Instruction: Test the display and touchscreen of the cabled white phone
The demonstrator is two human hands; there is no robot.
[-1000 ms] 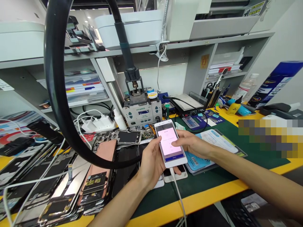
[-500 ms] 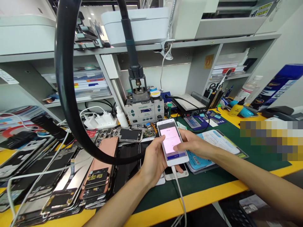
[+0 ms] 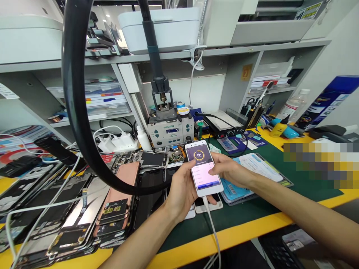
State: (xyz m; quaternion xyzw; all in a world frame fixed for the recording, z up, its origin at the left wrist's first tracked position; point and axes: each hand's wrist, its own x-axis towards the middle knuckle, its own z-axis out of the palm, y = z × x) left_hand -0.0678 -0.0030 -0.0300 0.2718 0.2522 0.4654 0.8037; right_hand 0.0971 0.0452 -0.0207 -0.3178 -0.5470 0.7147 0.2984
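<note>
A white smartphone (image 3: 206, 189) is held up over the front of the green mat, its screen lit with a dark upper part showing a ring marked 90 and a pale list below. My left hand (image 3: 182, 186) is closed round its left side, thumb on the front edge. My right hand (image 3: 231, 168) grips the right side, with the thumb over the screen. A white charging cable (image 3: 213, 220) is plugged into the phone's lower end and hangs over the table edge. Beneath it lies another white phone (image 3: 215, 205), partly hidden by my left hand.
A thick black hose (image 3: 75, 93) loops down in front of the rework station (image 3: 171, 130). Stacks of phone screens and parts (image 3: 117, 198) cover the left side. Right of my hands lie a blue packet and booklet (image 3: 241, 190) on the green mat (image 3: 305, 183).
The phone's screen has switched from a mostly pale page to one with a ring marked 90 and a list. My right thumb has shifted slightly up and right.
</note>
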